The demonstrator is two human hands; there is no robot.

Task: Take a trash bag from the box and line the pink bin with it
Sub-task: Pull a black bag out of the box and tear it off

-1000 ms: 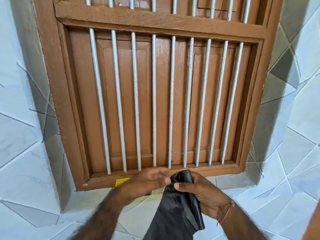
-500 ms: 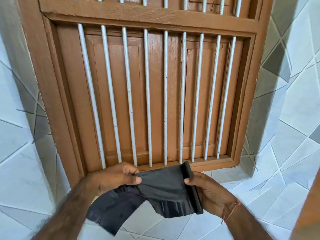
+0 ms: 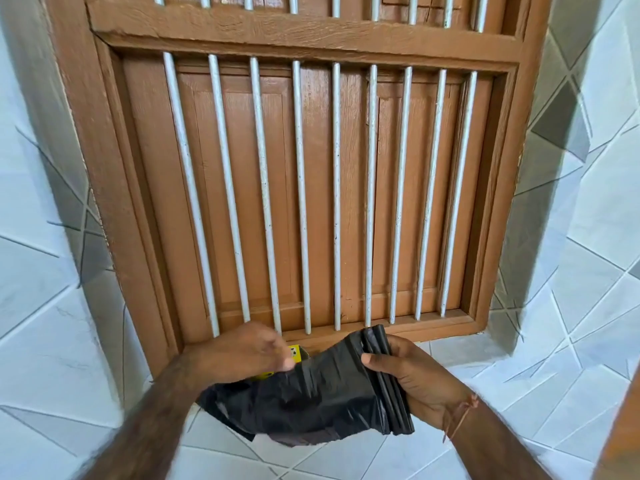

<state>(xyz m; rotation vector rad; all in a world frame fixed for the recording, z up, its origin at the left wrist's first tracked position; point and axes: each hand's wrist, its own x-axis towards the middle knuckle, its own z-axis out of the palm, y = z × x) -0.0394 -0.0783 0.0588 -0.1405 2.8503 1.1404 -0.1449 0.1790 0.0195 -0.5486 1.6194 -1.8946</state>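
Note:
A black trash bag (image 3: 311, 400) hangs part unrolled between my two hands, low in the view. My right hand (image 3: 415, 379) grips its still-folded end, thumb on top. My left hand (image 3: 242, 355) pinches the loose sheet at its upper left edge. A yellow box (image 3: 294, 352) shows only as a corner behind my left hand, on the tiled sill. The pink bin is not in view.
A brown wooden window frame (image 3: 131, 209) with white vertical bars (image 3: 301, 202) and shut shutters fills the wall straight ahead. Grey-white tiles (image 3: 571, 306) cover the walls on both sides and the sill below. A brown wooden edge (image 3: 620, 427) shows at the lower right.
The bag went from a tight bundle to a spread sheet as my hands drew apart. Since half a second ago my left hand has shifted back toward the right along the sheet.

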